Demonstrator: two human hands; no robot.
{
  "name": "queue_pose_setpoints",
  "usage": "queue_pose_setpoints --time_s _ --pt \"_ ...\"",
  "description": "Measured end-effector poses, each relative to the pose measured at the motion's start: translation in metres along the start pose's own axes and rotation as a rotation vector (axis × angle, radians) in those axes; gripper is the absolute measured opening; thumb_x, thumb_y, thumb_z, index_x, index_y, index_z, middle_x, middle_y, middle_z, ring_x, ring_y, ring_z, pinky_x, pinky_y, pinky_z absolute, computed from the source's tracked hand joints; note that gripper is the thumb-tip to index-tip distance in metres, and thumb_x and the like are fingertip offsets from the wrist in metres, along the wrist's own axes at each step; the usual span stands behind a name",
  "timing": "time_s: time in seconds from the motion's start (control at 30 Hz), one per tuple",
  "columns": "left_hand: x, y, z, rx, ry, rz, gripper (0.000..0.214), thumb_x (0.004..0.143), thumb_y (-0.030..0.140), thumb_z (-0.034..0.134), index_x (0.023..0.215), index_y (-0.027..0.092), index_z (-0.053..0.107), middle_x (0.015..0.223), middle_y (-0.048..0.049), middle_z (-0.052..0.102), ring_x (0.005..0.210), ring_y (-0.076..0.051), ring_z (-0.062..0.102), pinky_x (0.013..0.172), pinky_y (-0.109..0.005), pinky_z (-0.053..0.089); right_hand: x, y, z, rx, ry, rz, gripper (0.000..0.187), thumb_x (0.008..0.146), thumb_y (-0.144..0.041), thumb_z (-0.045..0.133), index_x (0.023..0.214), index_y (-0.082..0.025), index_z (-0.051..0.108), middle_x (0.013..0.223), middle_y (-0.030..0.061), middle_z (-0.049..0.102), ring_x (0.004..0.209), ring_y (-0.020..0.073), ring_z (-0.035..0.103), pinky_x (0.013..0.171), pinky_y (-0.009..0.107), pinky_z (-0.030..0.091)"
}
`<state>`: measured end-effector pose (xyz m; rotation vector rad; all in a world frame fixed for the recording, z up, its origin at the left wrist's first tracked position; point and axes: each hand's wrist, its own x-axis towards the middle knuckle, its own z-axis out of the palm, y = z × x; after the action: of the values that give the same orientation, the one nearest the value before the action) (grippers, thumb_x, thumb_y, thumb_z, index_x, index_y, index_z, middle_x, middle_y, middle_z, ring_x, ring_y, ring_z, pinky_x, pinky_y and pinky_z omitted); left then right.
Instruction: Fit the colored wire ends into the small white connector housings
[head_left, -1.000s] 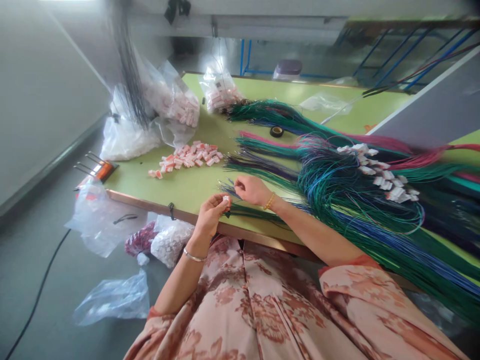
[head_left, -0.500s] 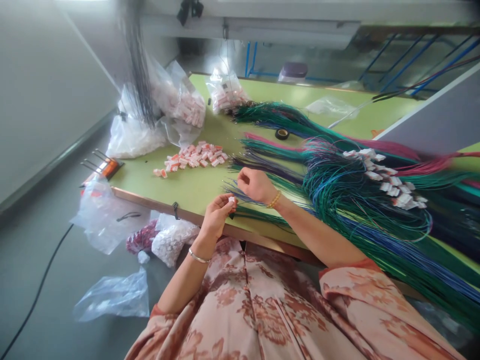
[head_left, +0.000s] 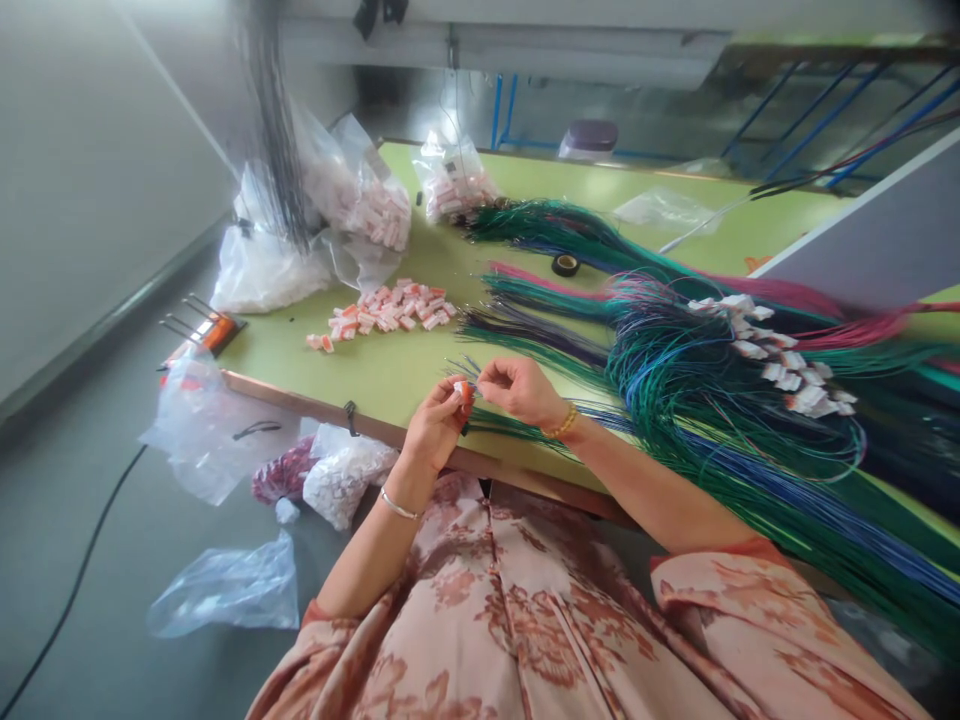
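Observation:
A small white and orange connector housing (head_left: 463,391) is pinched between the thumb and fingers of my left hand (head_left: 436,422), above the table's front edge. My right hand (head_left: 525,390) is closed just to its right, fingertips pinching a thin wire (head_left: 475,386) whose end is at the housing. Whether the wire's tip is inside the housing I cannot tell. Beneath and beyond my hands lie bundles of green and blue wires (head_left: 525,425). A pile of loose connector housings (head_left: 394,307) rests on the green table, left of the wire ends.
Clear bags of housings (head_left: 379,215) stand at the back left. A black tape roll (head_left: 565,265) lies beside the wires. Wires with white connectors (head_left: 787,365) are heaped at right. An orange pronged holder (head_left: 214,335) sits at the left corner; plastic bags (head_left: 232,590) lie on the floor.
My right hand has moved down and left, from over the wire ends to the connector housing. In my left hand the housing has turned and risen slightly, with its orange side showing more.

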<state>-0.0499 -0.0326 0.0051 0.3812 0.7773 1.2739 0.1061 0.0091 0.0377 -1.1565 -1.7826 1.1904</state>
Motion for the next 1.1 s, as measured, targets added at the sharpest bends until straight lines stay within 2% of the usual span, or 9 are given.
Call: queue_pose_setpoints --time_s 0.17,0.33,0.57,0.8,0.97,1.1 --pt "0.001 -0.002 0.002 -0.022 0.008 -0.036 0.022 0.071 0.011 0.073 0.092 0.015 0.066 0.083 -0.0012 0.064 0.069 -0.007 0.057 0.069 -0.02 0.047 -0.011 0.006 0.003 -0.007 -0.026 0.018 0.013 0.067 -0.028 0.06 0.066 -0.015 0.058 0.052 -0.0058 0.045 0.048 0.0056 0.032 0.047 0.02 0.026" --pt "0.001 -0.002 0.004 -0.022 0.014 -0.047 0.023 0.07 0.011 0.075 0.091 0.015 0.067 0.084 -0.0011 0.064 0.072 -0.007 0.059 0.072 -0.02 0.047 -0.013 0.007 0.006 -0.059 0.023 -0.001 0.014 0.068 -0.029 0.059 0.065 -0.016 0.057 0.05 -0.0054 0.044 0.049 0.0062 0.033 0.047 0.02 0.026" --pt "0.002 -0.005 0.005 0.071 0.048 0.028 0.026 0.067 0.017 0.079 0.09 0.016 0.067 0.084 -0.0015 0.066 0.07 -0.008 0.058 0.071 -0.022 0.046 -0.014 0.004 0.007 -0.076 0.053 -0.024 0.015 0.07 -0.03 0.057 0.065 -0.015 0.058 0.054 -0.0032 0.05 0.05 0.0069 0.038 0.05 0.02 0.031" --pt "0.001 -0.011 0.007 0.222 0.108 0.122 0.032 0.061 0.025 0.085 0.085 0.016 0.066 0.078 0.0001 0.067 0.069 -0.008 0.059 0.069 -0.022 0.044 -0.015 0.014 0.012 -0.107 0.043 -0.103 0.019 0.076 -0.032 0.056 0.066 -0.016 0.057 0.058 -0.0006 0.057 0.053 0.008 0.043 0.052 0.02 0.034" --pt "0.003 -0.009 0.007 0.225 0.104 0.11 0.033 0.06 0.027 0.085 0.085 0.014 0.067 0.075 -0.0007 0.067 0.066 -0.007 0.057 0.066 -0.022 0.044 -0.017 0.016 0.006 -0.158 -0.032 -0.121 0.018 0.08 -0.031 0.053 0.073 -0.016 0.06 0.059 -0.0009 0.059 0.052 0.0083 0.045 0.053 0.02 0.034" --pt "0.002 -0.013 0.008 0.235 0.121 0.111 0.035 0.057 0.028 0.086 0.083 0.015 0.067 0.074 -0.0004 0.067 0.066 -0.008 0.058 0.066 -0.022 0.044 -0.02 0.016 0.011 -0.302 0.006 -0.161 0.017 0.081 -0.028 0.052 0.069 -0.017 0.057 0.059 -0.0002 0.058 0.051 0.0088 0.043 0.053 0.021 0.032"
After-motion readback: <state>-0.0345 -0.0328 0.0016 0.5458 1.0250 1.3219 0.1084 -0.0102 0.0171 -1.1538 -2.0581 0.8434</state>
